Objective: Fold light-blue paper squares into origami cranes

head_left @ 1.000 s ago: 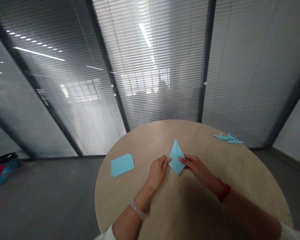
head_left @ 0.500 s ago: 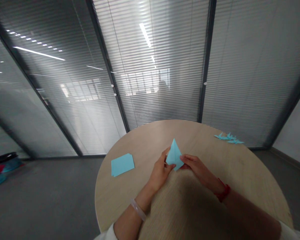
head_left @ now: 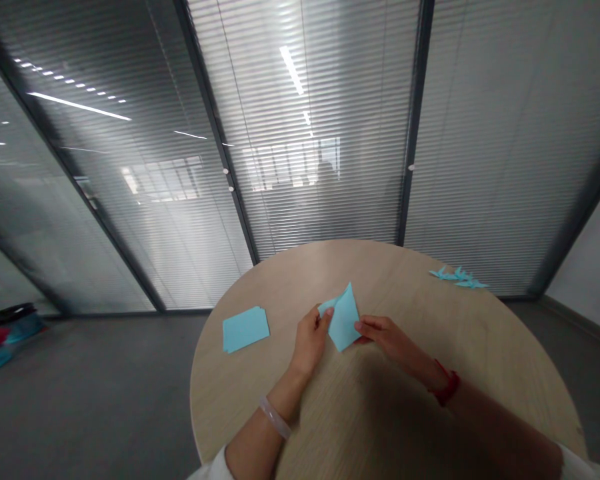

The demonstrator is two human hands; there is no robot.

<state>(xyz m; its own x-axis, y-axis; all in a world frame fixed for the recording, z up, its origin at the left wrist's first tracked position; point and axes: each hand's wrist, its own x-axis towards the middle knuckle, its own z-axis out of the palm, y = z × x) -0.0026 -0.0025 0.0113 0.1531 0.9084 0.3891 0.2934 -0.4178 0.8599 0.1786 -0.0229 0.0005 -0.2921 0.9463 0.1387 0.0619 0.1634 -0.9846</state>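
Note:
A folded sheet of light blue origami paper (head_left: 345,321) is held between my two hands above the middle of the round table. My left hand (head_left: 311,340) pinches its left side, where a flap stands out toward the upper left. At the paper's right edge, my right hand (head_left: 380,333) grips it between thumb and fingers. Some fingertips are hidden behind the paper. A point of the paper faces away from me, and another corner points toward me.
A stack of blue paper sheets (head_left: 246,329) lies on the left of the wooden table (head_left: 300,267). Several folded blue paper figures (head_left: 459,277) sit near its far right edge. Glass panels with blinds (head_left: 320,213) stand behind. A bin (head_left: 11,327) is on the floor at far left.
The paper has turned from a symmetric kite-like shape to a tilted one, with a flap now opened out on the left. My left hand has shifted slightly left, its thumb higher on the paper.

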